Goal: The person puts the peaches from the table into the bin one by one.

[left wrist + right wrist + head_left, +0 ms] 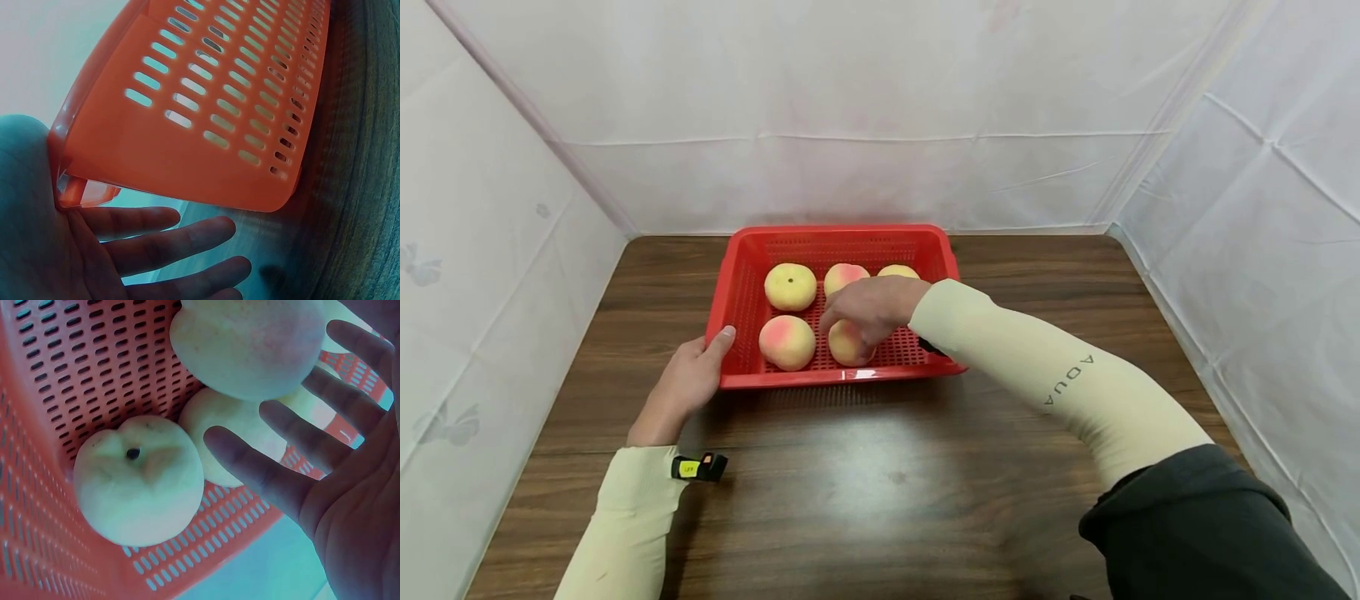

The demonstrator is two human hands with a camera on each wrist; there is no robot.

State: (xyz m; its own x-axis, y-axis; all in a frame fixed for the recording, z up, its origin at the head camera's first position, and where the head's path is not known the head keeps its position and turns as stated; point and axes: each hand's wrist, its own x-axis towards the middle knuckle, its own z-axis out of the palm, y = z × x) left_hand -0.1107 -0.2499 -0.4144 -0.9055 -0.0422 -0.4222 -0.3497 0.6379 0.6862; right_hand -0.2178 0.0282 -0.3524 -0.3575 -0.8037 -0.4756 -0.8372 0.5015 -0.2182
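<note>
A red plastic basket (829,380) with slotted walls holds several yellow and pink peaches. My left hand (694,375) grips its left rim, thumb over the top; in the left wrist view the other fingers (181,247) stretch out below the rim, outside the wall. Over the basket, my right hand (874,305) reaches in from the right with fingers pointing down and spread. It partly covers the front middle peach (847,343). In the right wrist view its fingertips overlap peaches, among them a pinkish one (250,347), with no grip showing.
Other peaches lie at the back left (790,287), front left (787,342), back middle (846,277) and back right (898,271). The basket stands on a dark wooden table (865,492). White sheeting (850,183) walls off the back and both sides.
</note>
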